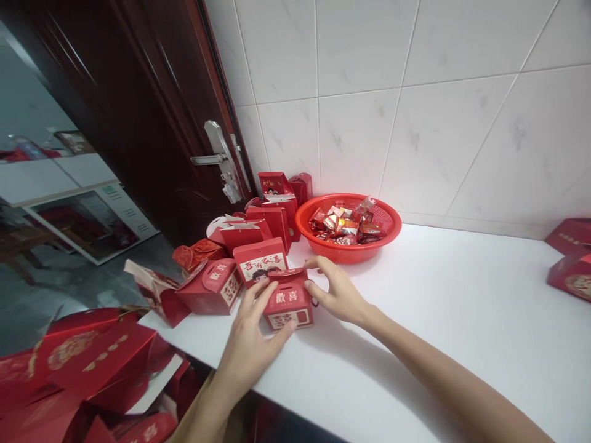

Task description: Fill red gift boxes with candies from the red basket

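A small red box (288,299) with pale lettering stands on the white table (397,344), its rear top flap raised. My left hand (253,335) is on the box's left side, thumb across the front and fingers at the top left edge. From the right, my right hand (339,292) pinches the box's upper right corner and flap edge. Just behind the box is an upright red box (261,255) with printed figures. A red plastic basket (348,253) of wrapped sweets (346,226) sits behind my right hand.
More red boxes (212,286) and bags crowd the table's left end. A heap of red boxes (101,369) lies at the lower left. Others (572,271) sit at the right edge. Tiled wall (360,135) and a dark door (152,111) stand behind.
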`<move>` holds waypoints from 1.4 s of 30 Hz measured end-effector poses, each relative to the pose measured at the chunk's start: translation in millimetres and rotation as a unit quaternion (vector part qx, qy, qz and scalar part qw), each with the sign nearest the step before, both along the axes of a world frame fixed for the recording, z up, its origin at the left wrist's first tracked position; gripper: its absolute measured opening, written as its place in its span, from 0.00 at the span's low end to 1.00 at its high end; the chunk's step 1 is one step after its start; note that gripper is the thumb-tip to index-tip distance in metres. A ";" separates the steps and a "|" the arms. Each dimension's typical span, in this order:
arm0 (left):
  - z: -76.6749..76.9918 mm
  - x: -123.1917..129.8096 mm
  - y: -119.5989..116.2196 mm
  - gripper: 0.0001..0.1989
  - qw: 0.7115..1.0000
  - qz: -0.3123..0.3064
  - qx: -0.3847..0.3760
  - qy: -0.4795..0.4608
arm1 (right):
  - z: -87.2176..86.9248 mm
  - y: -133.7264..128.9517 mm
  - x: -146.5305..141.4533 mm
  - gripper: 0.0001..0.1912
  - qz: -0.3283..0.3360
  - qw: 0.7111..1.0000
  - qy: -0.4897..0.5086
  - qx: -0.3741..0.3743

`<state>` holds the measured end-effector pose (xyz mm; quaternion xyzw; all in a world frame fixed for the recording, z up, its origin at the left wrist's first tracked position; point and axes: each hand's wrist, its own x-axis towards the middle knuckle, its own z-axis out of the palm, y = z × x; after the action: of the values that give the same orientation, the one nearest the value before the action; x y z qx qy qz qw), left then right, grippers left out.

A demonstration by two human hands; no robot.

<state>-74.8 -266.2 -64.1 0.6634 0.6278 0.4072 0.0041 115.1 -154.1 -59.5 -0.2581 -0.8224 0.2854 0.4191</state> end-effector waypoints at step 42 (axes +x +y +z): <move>63.0 75.2 75.8 0.17 0.951 -0.232 -0.133 0.152 | 48.3 29.5 81.8 0.09 -0.001 0.991 -0.116 -0.070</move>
<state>0.4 -190.5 -1.2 0.8385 0.4980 0.2016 0.0913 196.9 -124.5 -11.2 -0.3191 -0.8431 0.3101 0.3019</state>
